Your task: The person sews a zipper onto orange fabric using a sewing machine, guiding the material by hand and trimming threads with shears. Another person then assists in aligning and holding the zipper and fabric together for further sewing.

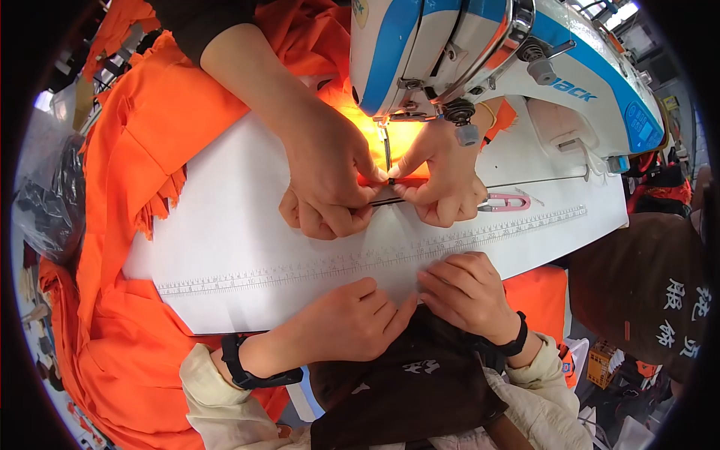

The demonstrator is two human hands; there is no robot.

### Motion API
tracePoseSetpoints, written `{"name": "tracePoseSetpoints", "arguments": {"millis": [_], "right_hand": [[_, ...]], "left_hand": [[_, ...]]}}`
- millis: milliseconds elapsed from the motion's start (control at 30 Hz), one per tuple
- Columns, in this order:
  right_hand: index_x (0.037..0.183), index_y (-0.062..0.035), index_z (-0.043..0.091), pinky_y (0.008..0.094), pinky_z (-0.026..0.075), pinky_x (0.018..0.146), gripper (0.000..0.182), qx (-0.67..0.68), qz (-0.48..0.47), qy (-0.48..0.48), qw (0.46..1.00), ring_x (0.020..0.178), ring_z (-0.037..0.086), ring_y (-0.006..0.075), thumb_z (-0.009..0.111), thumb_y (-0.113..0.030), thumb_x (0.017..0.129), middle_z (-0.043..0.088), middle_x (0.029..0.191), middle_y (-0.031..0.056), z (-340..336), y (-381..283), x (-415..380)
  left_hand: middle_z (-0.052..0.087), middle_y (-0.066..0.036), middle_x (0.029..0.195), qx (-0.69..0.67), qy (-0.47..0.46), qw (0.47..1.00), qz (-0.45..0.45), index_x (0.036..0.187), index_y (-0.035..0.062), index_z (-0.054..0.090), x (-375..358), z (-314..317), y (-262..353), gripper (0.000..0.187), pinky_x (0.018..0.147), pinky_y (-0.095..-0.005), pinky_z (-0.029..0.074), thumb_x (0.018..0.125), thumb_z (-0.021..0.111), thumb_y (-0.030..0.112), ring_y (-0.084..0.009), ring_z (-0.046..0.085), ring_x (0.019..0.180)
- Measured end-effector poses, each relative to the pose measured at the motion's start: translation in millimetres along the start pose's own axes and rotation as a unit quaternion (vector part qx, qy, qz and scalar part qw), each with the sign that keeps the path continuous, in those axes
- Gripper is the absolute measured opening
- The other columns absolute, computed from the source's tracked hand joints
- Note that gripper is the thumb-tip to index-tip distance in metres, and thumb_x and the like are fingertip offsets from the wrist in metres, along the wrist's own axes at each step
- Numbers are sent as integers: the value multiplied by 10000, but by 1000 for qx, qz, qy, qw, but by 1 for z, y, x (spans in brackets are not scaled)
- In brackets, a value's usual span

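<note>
**Entry: two hands at the table edge, sewing station**

- Left hand (345, 322): I see it palm down on the near edge of the white table (247, 225), fingers together and loose, gripping nothing. Its fingertips touch the dark brown cloth (420, 375).
- Right hand (469, 292): it is just beside the left, almost fingertip to fingertip. The fingers are bent and pressed down where the cloth meets the table. I cannot tell whether they pinch the cloth.
- Dark brown cloth: it is bunched below both hands, off the table's near edge.
- Printed ruler (337, 262): it runs across the table just beyond both hands.
- Co-worker's hands (326, 176) (446, 180): they are pressed together under the needle (386, 150), pinching a thin piece there.
- Sewing machine (480, 45): white and blue, at the far side.
- Pink snips (508, 201): they lie right of the co-worker's hands.
- Orange fabric (142, 135): it is heaped along the left.
</note>
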State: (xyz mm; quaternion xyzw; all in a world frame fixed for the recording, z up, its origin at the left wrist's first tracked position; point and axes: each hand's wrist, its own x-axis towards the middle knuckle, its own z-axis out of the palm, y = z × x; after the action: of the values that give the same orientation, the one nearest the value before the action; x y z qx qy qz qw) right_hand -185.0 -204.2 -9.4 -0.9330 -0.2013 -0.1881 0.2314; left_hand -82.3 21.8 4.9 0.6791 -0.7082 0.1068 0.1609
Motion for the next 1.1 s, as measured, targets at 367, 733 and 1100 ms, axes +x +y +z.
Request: {"name": "tracePoseSetpoints", "arguments": {"millis": [367, 733, 1100], "right_hand": [[1015, -33, 736, 386, 504, 795, 381, -1, -22, 9, 1000, 963, 603, 249, 842, -96, 655, 668, 1074, 43, 0, 6, 0], [1050, -58, 725, 404, 457, 871, 409, -59, 16, 70, 996, 1019, 593, 244, 857, -139, 671, 647, 1113, 39, 0, 2, 20], [1159, -134, 700, 457, 301, 1078, 536, -197, 122, 28, 972, 1233, 481, 214, 872, -322, 688, 573, 1217, 10, 10, -12, 59]], "left_hand": [[649, -36, 1122, 124, 64, 980, -142, 990, 63, 705, 5, 0, -22, 203, 1096, -449, 392, 833, 661, 185, -196, 543, 1225], [637, -40, 1214, 88, 69, 976, -187, 1028, 48, 726, 8, -8, -44, 274, 1091, -462, 380, 792, 731, 188, -193, 505, 1289], [598, -45, 1293, 78, 51, 979, -181, 1112, 53, 695, 6, -3, -53, 416, 1138, -509, 306, 741, 799, 208, -211, 488, 1323]]}}
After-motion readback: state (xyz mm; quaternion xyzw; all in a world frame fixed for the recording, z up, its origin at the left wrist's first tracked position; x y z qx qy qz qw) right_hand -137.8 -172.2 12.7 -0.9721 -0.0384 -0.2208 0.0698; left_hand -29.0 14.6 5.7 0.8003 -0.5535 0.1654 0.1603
